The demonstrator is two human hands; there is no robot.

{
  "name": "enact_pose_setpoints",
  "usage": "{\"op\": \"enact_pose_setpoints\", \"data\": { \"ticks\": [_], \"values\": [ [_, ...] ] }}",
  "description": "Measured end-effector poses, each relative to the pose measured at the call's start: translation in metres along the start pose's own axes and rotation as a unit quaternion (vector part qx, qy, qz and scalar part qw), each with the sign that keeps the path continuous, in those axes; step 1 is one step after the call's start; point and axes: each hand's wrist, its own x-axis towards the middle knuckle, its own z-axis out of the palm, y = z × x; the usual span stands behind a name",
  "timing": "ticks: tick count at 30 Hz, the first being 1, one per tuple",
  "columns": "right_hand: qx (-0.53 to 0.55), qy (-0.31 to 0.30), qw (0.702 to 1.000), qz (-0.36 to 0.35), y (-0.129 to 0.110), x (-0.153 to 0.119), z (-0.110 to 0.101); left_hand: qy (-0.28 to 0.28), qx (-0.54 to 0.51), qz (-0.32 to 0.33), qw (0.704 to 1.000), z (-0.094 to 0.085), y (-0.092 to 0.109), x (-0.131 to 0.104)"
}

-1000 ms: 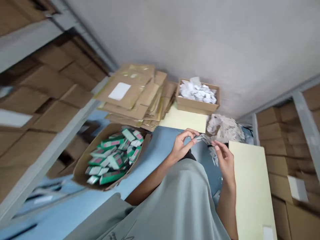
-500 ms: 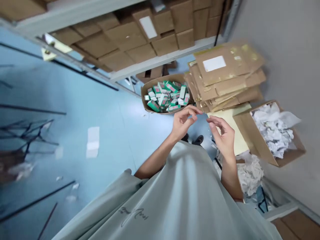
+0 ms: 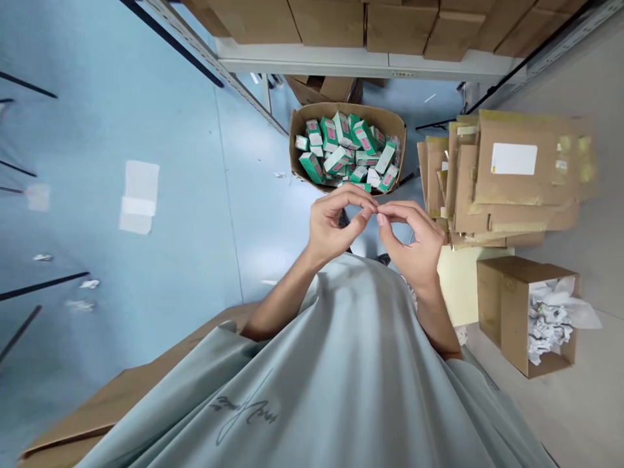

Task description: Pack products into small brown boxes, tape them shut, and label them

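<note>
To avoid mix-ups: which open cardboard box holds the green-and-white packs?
The bulging box just beyond the left hand and right hand; the squarer box at right holds crumpled paper instead.

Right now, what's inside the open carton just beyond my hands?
The carton holds a jumble of small green-and-white boxes, plus what looks like clear plastic on the right. The upper boxes cover whatever lies deeper; your left hand hides some near edge.

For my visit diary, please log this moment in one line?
hands: left hand and right hand, fingertips close together | held: cannot tell | beyond: open carton of small green-and-white boxes
</note>
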Motion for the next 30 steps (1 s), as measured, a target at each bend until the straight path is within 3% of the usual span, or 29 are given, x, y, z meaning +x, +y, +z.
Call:
{"op": "enact_pose_setpoints", "data": {
  "ticks": [8, 13, 17, 22, 30],
  "values": [
    [-0.059, -0.083, 0.995, -0.010, -0.019, 0.112, 0.099, -0.007, 0.066, -0.007, 0.998, -0.119, -0.033, 0.084],
    [-0.096, -0.130, 0.987, -0.015, -0.016, 0.158, 0.140, -0.011, 0.063, -0.038, 0.997, -0.164, -0.058, 0.114],
    [-0.141, -0.164, 0.976, -0.025, 0.008, 0.185, 0.166, -0.018, 0.074, -0.067, 0.995, -0.179, -0.082, 0.130],
    [-0.153, -0.202, 0.967, -0.034, 0.059, 0.214, 0.200, -0.017, 0.076, -0.115, 0.990, -0.186, -0.122, 0.148],
    [-0.113, -0.185, 0.976, 0.019, 0.128, 0.252, 0.240, 0.061, 0.031, -0.220, 0.973, -0.180, -0.196, 0.169]
  ]
}}
